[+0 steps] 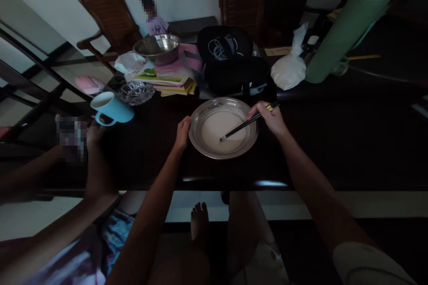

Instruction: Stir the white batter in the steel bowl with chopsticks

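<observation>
A wide metal bowl [197, 142] rests on the dark table near its front edge, with a pale, milky liquid [217, 122] inside. My left hand [183, 132] grips the bowl's left rim, fingers closed around the edge. Black chopsticks [245, 123] with gold bands are held in my right hand [269, 118], above the bowl's right side. Their tips dip into the liquid near the middle, with a little of the pale stuff clinging to them.
Behind the bowl lie a black bag [234, 71], stacked books [170, 82] and a second metal bowl [158, 49]. A blue mug [115, 109] and glass dish [137, 92] stand left; a bag of white powder [288, 71] and green thermos [347, 38] right. Another person's arms reach in at left.
</observation>
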{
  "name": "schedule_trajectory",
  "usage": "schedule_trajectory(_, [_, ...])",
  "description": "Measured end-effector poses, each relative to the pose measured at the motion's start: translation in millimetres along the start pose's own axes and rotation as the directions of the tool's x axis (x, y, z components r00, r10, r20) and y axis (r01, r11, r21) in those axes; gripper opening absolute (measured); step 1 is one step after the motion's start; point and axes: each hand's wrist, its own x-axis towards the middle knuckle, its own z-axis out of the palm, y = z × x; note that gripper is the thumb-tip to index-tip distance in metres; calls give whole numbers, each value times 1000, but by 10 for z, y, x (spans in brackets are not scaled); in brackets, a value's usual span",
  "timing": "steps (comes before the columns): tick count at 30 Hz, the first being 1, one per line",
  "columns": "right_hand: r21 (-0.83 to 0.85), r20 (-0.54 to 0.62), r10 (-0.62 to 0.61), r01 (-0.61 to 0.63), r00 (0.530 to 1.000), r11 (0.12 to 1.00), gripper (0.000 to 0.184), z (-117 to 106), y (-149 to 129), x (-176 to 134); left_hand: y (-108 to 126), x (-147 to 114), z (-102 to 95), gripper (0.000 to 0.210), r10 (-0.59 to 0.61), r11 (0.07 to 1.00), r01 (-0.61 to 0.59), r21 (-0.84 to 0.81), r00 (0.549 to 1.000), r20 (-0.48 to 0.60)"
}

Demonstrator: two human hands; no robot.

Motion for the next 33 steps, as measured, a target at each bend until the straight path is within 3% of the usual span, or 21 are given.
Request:
schedule_trajectory(3, [-110, 35, -55, 58, 998, 992, 44, 14, -19, -4, 10, -2, 5, 37, 6, 1000, -6, 9, 1000, -6])
schedule_trajectory(7, [-200, -166, -118, 84, 979, 976, 44, -107, -22, 27, 4, -7, 5, 39, 11, 1000, -11, 19, 1000, 0])
schedule_trajectory(11, [-130, -375, -118, 74, 920, 989, 50, -225, -35, 49, 1, -10, 3, 40, 13, 1000, -13, 16, 1000, 6])
schedule_trajectory(14, [-75, -438, -107, 82, 893, 994, 52, -242, -55, 43, 24, -16, 8, 40, 13, 1000, -13, 18, 1000, 5])
schedule_trajectory(17, [10, -367, -40, 47, 929, 999, 51, -173, -78, 17, 54, -24, 14, 40, 3, 1000, -3, 15, 1000, -1])
schedule_trajectory(20, [43, -140, 17, -11, 990, 999, 49, -51, -107, -15, 73, -31, 19, 40, 7, 1000, -7, 18, 1000, 2])
schedule_trajectory(23, [-42, 73, 3, 0, 997, 999, 47, 36, -133, -32, 78, -35, 22, 40, 12, 1000, -12, 16, 1000, -1])
schedule_trajectory(25, [-129, 100, -44, 57, 994, 990, 46, 41, -133, -29, 71, -33, 21, 40, 15, 1000, -15, 22, 1000, -3])
schedule_trajectory(28, [-215, -28, -109, 101, 994, 971, 42, -29, -100, -9, 51, -24, 19, 40, 13, 1000, -13, 27, 1000, -7])
schedule_trajectory(33, [-92, -353, -102, 74, 930, 993, 47, -196, -34, 32, 33, -20, 23, 39, 10, 1000, -9, 7, 1000, -4])
